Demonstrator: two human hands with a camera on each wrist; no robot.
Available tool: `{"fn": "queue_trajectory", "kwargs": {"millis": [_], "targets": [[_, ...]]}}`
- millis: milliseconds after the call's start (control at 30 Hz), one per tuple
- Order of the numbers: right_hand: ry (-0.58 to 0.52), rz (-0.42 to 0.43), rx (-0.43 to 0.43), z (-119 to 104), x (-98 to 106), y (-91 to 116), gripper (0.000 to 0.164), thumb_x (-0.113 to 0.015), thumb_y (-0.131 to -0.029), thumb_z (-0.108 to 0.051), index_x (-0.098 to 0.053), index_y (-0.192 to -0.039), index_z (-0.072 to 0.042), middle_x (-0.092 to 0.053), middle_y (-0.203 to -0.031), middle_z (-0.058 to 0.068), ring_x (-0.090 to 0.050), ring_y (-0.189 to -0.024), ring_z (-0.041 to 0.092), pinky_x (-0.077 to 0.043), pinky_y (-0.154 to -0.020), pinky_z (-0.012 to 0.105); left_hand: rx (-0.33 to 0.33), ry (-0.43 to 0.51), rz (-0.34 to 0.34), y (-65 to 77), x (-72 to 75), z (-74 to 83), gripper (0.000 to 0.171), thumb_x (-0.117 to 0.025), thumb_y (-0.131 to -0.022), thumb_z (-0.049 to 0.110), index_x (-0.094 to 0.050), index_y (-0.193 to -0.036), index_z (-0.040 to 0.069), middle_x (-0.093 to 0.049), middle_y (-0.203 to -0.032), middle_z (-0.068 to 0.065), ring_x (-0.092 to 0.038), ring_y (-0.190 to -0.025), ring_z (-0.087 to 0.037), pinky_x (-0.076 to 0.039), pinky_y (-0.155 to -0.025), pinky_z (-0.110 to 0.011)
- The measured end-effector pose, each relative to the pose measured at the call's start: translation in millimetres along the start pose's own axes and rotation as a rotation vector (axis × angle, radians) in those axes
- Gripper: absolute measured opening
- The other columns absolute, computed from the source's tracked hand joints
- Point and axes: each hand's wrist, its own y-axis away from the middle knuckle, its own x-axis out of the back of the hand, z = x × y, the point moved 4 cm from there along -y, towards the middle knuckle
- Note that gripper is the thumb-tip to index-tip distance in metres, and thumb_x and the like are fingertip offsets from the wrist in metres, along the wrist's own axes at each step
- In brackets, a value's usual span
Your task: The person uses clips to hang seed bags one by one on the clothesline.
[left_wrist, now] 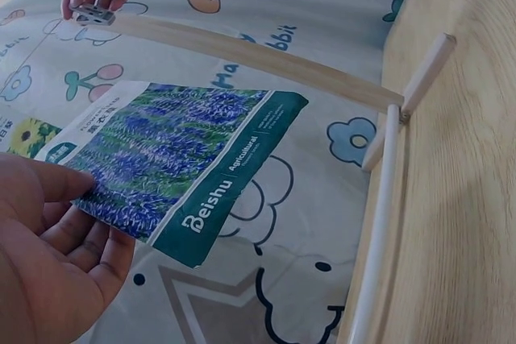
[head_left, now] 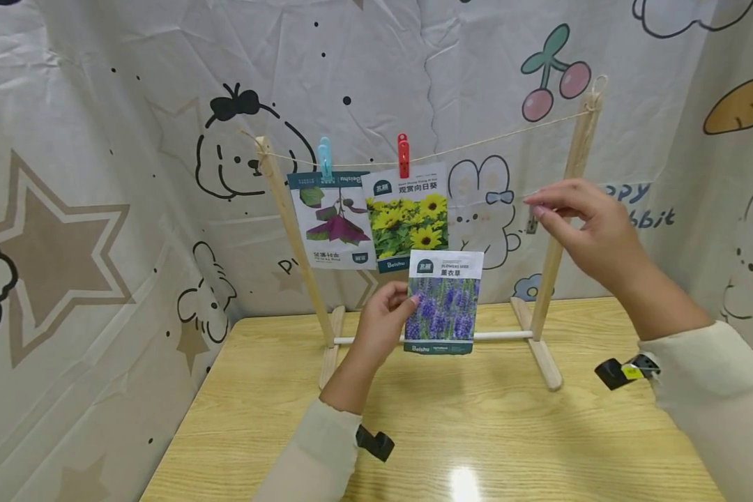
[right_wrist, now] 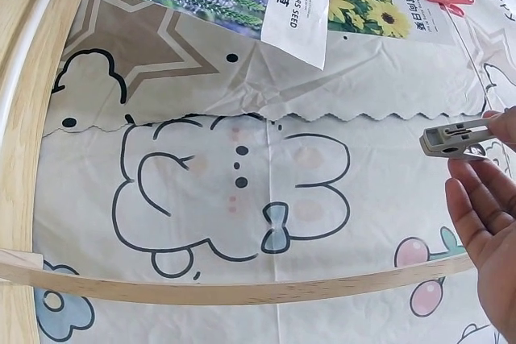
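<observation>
My left hand [head_left: 384,321] pinches the left edge of a lavender seed packet [head_left: 442,303], held upright in front of the string. Purple flowers and a dark green bottom band show on its face. My right hand [head_left: 592,226] is raised by the right post and pinches a grey clothespin [right_wrist: 453,138] between thumb and fingers. On the string [head_left: 496,143] hang two other packets. A light blue clothespin [head_left: 325,159] holds a packet with a purple-leaved plant [head_left: 335,223], printed upside down. A red clothespin [head_left: 404,155] holds a sunflower seed packet [head_left: 408,216], partly covered by the lavender one.
A wooden frame with a left post [head_left: 295,244], a right post [head_left: 565,209] and a white crossbar [head_left: 508,335] stands on the wood-grain table [head_left: 276,418]. Behind it hangs a cartoon-printed cloth [head_left: 376,84].
</observation>
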Motion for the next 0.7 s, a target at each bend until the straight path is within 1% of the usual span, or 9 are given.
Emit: {"fn": "queue_trajectory", "kwargs": {"millis": [133, 233, 400, 500, 600, 700], "targets": [[0.006, 0.003, -0.003, -1.1, 2.7, -3.4, 0.020, -0.064, -0.099, -0.010, -0.074, -0.117, -0.011, -0.060, -0.112, -0.015, -0.052, -0.098, -0.006, -0.041, -0.085, 0.003, -0.010, -0.001, -0.007, -0.3, -0.7, 1.9, 0.028, -0.064, -0.100, 0.017, -0.063, -0.127, 0.009, -0.066, -0.110, -0.010, -0.061, -0.095, -0.015, -0.051, -0.080, -0.029], [0.023, 0.002, -0.011, -1.8, 4.5, -6.7, 0.020, -0.064, -0.100, -0.012, -0.074, -0.117, -0.011, -0.062, -0.113, -0.009, -0.051, -0.098, -0.006, -0.040, -0.086, 0.003, -0.012, -0.003, -0.012, -0.5, -1.2, 3.3, 0.032, -0.064, -0.100, 0.018, -0.061, -0.131, 0.009, -0.064, -0.117, -0.010, -0.061, -0.102, -0.017, -0.053, -0.085, -0.030], [0.033, 0.003, -0.018, -3.5, 8.0, -12.5, 0.021, -0.063, -0.100, -0.014, -0.074, -0.118, -0.012, -0.061, -0.114, -0.006, -0.051, -0.099, -0.006, -0.040, -0.086, 0.003, -0.001, -0.001, -0.011, -0.8, -2.0, 6.1, 0.035, -0.064, -0.100, 0.019, -0.060, -0.134, 0.012, -0.060, -0.122, -0.009, -0.059, -0.109, -0.020, -0.053, -0.088, -0.032], [0.032, 0.006, -0.009, -4.8, 10.2, -15.2, 0.021, -0.063, -0.100, -0.013, -0.074, -0.117, -0.012, -0.061, -0.114, -0.006, -0.051, -0.099, -0.007, -0.040, -0.086, 0.003, -0.005, 0.011, -0.017, -1.0, -3.2, 8.1, 0.036, -0.064, -0.100, 0.019, -0.059, -0.136, 0.013, -0.059, -0.121, -0.008, -0.059, -0.106, -0.018, -0.052, -0.086, -0.031], [0.035, 0.010, 0.008, -6.8, 11.9, -18.1, 0.021, -0.063, -0.100, -0.012, -0.074, -0.117, -0.010, -0.061, -0.114, -0.005, -0.051, -0.099, -0.007, -0.040, -0.087, 0.002, -0.027, 0.024, -0.025, -1.0, -4.8, 10.8, 0.036, -0.063, -0.101, 0.016, -0.058, -0.136, 0.011, -0.058, -0.116, -0.009, -0.058, -0.099, -0.017, -0.051, -0.082, -0.030], [0.038, 0.016, 0.023, -8.7, 13.8, -21.3, 0.020, -0.064, -0.100, -0.011, -0.074, -0.117, -0.010, -0.061, -0.114, -0.008, -0.051, -0.099, -0.007, -0.040, -0.086, 0.002, -0.051, 0.039, -0.029, -0.8, -6.6, 13.1, 0.036, -0.063, -0.101, 0.014, -0.058, -0.136, 0.009, -0.058, -0.113, -0.010, -0.057, -0.092, -0.015, -0.050, -0.080, -0.030]]}}
